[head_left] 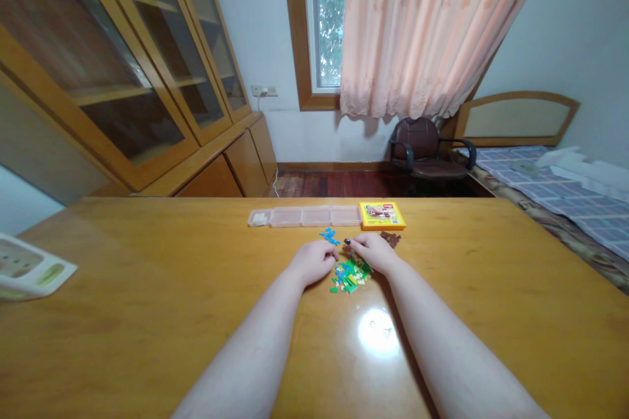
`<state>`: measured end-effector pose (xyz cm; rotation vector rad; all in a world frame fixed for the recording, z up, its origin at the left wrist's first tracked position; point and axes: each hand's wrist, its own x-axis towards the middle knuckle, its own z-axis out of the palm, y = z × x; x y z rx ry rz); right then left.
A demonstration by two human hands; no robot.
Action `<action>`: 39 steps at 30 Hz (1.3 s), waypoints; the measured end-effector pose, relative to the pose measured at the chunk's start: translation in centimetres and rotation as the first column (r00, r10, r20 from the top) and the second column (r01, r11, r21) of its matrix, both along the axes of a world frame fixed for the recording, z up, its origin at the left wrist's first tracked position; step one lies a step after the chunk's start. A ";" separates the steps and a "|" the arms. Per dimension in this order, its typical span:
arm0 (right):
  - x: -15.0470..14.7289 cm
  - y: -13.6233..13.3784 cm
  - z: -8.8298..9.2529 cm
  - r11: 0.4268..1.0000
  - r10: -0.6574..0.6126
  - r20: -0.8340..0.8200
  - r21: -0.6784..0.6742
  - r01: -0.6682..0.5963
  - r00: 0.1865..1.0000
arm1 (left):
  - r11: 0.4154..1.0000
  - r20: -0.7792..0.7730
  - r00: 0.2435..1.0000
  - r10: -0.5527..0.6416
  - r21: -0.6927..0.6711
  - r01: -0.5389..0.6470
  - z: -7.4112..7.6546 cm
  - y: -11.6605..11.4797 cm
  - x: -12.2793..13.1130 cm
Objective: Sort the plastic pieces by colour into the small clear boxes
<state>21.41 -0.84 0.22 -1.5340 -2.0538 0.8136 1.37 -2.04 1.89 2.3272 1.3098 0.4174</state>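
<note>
My forearms (260,340) reached in over the table (147,327) with a bright glare (379,332) on the wood between them. Just past the glare lay the mixed pile (352,276), small green, yellow, white and blue bricks spread loosely, some overlapping. My left hand (314,262) was at its left side, fingers curled down and inward. My right hand (374,251) was over its far right side, fingers bent towards the left; a dark spot showed at one fingertip. The two hands were near each other but apart, and I could not tell whether either pinched a brick. Off to the far left, a white holder (29,268) with cutouts stood on the table.

Just beyond my left fingertips was a cluster of blue bricks (329,236); a heap of brown bricks (392,239) showed from behind my right hand. Farther back, the clear tray (314,216) stretched in a row of compartments, its right end at the yellow box (382,216).

Past the table stood the cabinet (196,124) on the left, the chair (430,150) and the bed (560,170) on the right, then the window (330,19) and the pink curtain (432,33).
</note>
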 end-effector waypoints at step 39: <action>-0.4 -0.2 -0.2 0.993 0.103 -0.103 -0.045 -0.108 0.989 | 0.993 -0.023 0.993 0.117 -0.016 -0.117 -1.0 0.6 0.0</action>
